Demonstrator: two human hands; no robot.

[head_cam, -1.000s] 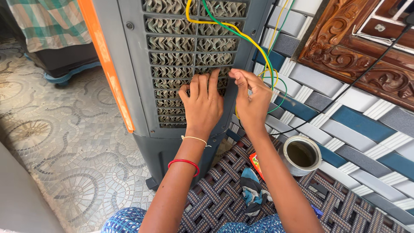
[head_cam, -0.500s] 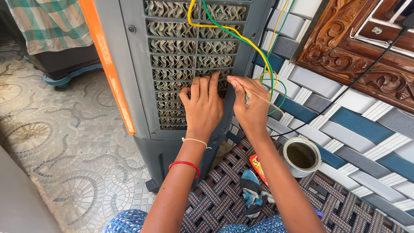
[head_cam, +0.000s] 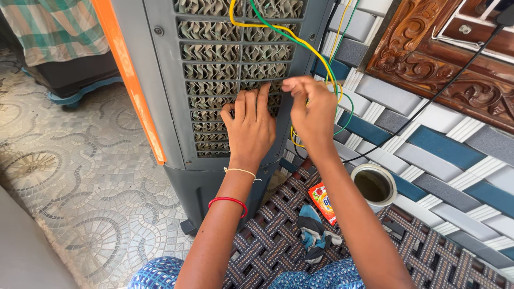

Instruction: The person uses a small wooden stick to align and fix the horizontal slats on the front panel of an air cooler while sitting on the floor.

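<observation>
A tall grey air cooler stands in front of me, and its slotted rear grille (head_cam: 214, 69) shows honeycomb pads behind it. My left hand (head_cam: 249, 128) lies flat on the lower grille with the fingers stretched upward and holds nothing. My right hand (head_cam: 310, 112) hovers at the grille's right edge. Its fingers pinch a thin stick-like thing (head_cam: 338, 82), of which only the short tip shows. A yellow wire (head_cam: 278, 33) and a green wire (head_cam: 262, 13) come out of the grille's top and loop down past the right hand.
A steel cup (head_cam: 375, 184) of dark liquid, a red sachet (head_cam: 323, 200) and a blue-grey cloth (head_cam: 316, 233) lie on the woven seat (head_cam: 267, 246) under my arms. A black cable (head_cam: 428, 101) crosses the tiled wall (head_cam: 455, 155) below carved wood (head_cam: 428, 59). Patterned floor (head_cam: 69, 182) spreads left.
My right hand has risen along the grille's right edge toward the wires. The left hand stays flat on the grille.
</observation>
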